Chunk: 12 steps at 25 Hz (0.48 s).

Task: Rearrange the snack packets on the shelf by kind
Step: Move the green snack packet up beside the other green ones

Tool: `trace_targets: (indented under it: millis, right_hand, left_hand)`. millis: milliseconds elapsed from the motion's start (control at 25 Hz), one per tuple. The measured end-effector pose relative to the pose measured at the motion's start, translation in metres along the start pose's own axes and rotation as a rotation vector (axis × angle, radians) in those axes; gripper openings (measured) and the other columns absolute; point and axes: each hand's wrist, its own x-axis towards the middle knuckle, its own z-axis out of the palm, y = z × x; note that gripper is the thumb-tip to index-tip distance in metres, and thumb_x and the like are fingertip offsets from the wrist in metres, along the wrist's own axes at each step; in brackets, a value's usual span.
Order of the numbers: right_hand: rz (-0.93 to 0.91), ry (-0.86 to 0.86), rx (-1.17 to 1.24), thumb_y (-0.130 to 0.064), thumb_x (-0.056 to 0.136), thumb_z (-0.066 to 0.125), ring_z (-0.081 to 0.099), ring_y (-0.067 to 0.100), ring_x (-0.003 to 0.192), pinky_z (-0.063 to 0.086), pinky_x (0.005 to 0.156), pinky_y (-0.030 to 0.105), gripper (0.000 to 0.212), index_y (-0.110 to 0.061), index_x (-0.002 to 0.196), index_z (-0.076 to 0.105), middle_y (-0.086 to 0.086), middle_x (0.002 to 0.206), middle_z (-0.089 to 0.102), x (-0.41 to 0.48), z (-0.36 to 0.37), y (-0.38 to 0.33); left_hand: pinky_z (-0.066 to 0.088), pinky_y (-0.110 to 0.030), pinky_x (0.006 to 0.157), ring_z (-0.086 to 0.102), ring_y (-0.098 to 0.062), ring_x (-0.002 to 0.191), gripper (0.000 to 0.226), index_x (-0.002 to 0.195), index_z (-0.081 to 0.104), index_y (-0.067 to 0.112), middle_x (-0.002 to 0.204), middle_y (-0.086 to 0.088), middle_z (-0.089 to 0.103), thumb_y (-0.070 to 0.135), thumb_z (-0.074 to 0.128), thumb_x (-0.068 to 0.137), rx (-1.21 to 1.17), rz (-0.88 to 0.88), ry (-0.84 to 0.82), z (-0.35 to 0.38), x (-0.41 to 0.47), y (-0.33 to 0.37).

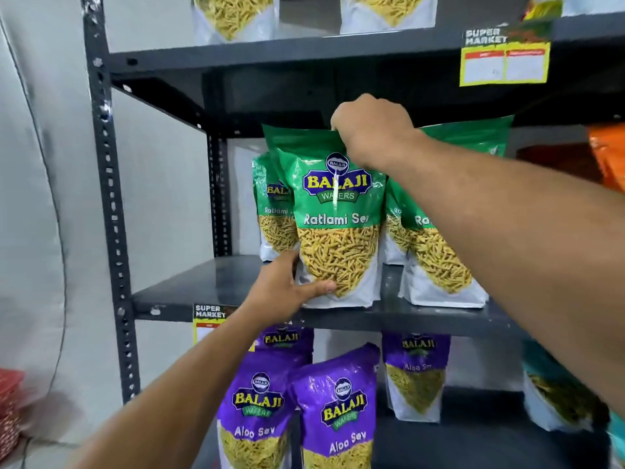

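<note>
A green Ratlami Sev packet [336, 211] stands upright at the front of the middle shelf [216, 292]. My right hand [372, 130] pinches its top edge. My left hand [287, 286] grips its lower left corner, thumb across the front. Behind and beside it stand more green Ratlami Sev packets, one at the left [274, 211] and one at the right [439, 258]. On the shelf below stand purple Aloo Sev packets [334, 411], several in all.
The dark metal rack has a perforated upright [108, 198] at the left, against a grey wall. The top shelf holds more sev packets [233, 15]. Orange packets [608, 157] sit at the far right, and a teal packet [554, 390] at the lower right. Yellow price tags [505, 59] hang from the shelf edges.
</note>
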Motion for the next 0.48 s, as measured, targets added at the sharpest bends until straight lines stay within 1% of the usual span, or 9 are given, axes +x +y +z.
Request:
trace_targets:
  millis: [80,160,240,280,320,360,400,440,480]
  right_hand:
    - [-0.007,-0.009,-0.019,0.013,0.065,0.056,0.062,0.044,0.084,0.041,0.06,0.039,0.041,-0.011,0.097,0.066,0.019,0.097,0.065,0.002,0.013,-0.004]
    - [-0.017,0.004,-0.031,0.013,0.066,0.053,0.061,0.044,0.086,0.04,0.06,0.04,0.038,-0.01,0.096,0.064,0.02,0.098,0.065,0.0,0.021,-0.007]
    - [-0.059,0.056,-0.027,0.012,0.07,0.05,0.06,0.043,0.09,0.04,0.063,0.041,0.041,-0.009,0.102,0.062,0.02,0.101,0.065,-0.004,0.023,-0.007]
    - [-0.102,0.112,0.0,0.011,0.072,0.047,0.059,0.042,0.095,0.043,0.07,0.042,0.044,-0.009,0.109,0.059,0.019,0.106,0.064,-0.009,0.023,-0.004]
    - [-0.134,0.189,0.073,0.01,0.075,0.045,0.056,0.039,0.102,0.044,0.08,0.044,0.046,-0.008,0.117,0.055,0.017,0.113,0.062,-0.018,0.024,-0.002]
    - [-0.136,0.27,0.206,0.009,0.077,0.044,0.053,0.036,0.109,0.042,0.091,0.044,0.05,-0.006,0.124,0.05,0.016,0.12,0.059,-0.032,0.025,-0.002]
    - [-0.092,0.333,0.382,0.008,0.078,0.044,0.05,0.032,0.114,0.04,0.098,0.042,0.052,-0.005,0.129,0.047,0.015,0.126,0.055,-0.052,0.027,-0.003]
    - [-0.001,0.347,0.561,0.007,0.079,0.045,0.047,0.028,0.118,0.038,0.102,0.038,0.054,-0.006,0.132,0.044,0.014,0.13,0.052,-0.078,0.032,-0.006]
    - [0.115,0.295,0.703,0.004,0.081,0.046,0.045,0.025,0.121,0.036,0.104,0.036,0.056,-0.009,0.135,0.04,0.013,0.133,0.05,-0.106,0.04,-0.01]
  left_hand:
    - [0.037,0.004,0.059,0.054,0.027,0.07,0.044,0.094,0.056,0.033,0.072,0.03,0.066,0.054,0.081,0.063,-0.009,-0.015,-0.005,0.002,0.004,-0.009]
    - [0.039,0.001,0.058,0.056,0.02,0.071,0.06,0.101,0.057,0.029,0.08,0.026,0.063,0.066,0.075,0.057,-0.019,-0.019,-0.013,0.003,0.006,-0.012]
    - [0.039,-0.004,0.06,0.057,0.013,0.08,0.071,0.105,0.055,0.031,0.088,0.026,0.064,0.075,0.07,0.051,-0.027,-0.032,-0.031,0.003,0.008,-0.013]
    - [0.039,-0.006,0.064,0.059,0.01,0.085,0.072,0.106,0.054,0.034,0.091,0.027,0.065,0.075,0.071,0.049,-0.039,-0.034,-0.036,0.003,0.007,-0.013]
    - [0.042,-0.008,0.069,0.061,0.009,0.088,0.074,0.108,0.053,0.037,0.093,0.029,0.066,0.075,0.073,0.048,-0.061,-0.028,-0.042,0.003,0.006,-0.013]
    - [0.045,-0.009,0.076,0.062,0.009,0.093,0.078,0.113,0.052,0.039,0.098,0.031,0.068,0.073,0.076,0.047,-0.096,-0.023,-0.048,0.003,0.004,-0.013]
    - [0.046,-0.011,0.085,0.062,0.01,0.1,0.089,0.121,0.051,0.037,0.105,0.032,0.068,0.071,0.079,0.044,-0.146,-0.024,-0.054,0.002,0.003,-0.015]
    - [0.045,-0.016,0.095,0.06,0.009,0.107,0.101,0.129,0.048,0.032,0.113,0.03,0.067,0.068,0.083,0.042,-0.204,-0.033,-0.055,0.002,0.002,-0.017]
    - [0.044,-0.021,0.101,0.059,0.006,0.112,0.104,0.131,0.047,0.028,0.117,0.028,0.067,0.064,0.087,0.041,-0.25,-0.037,-0.058,0.002,0.001,-0.019]
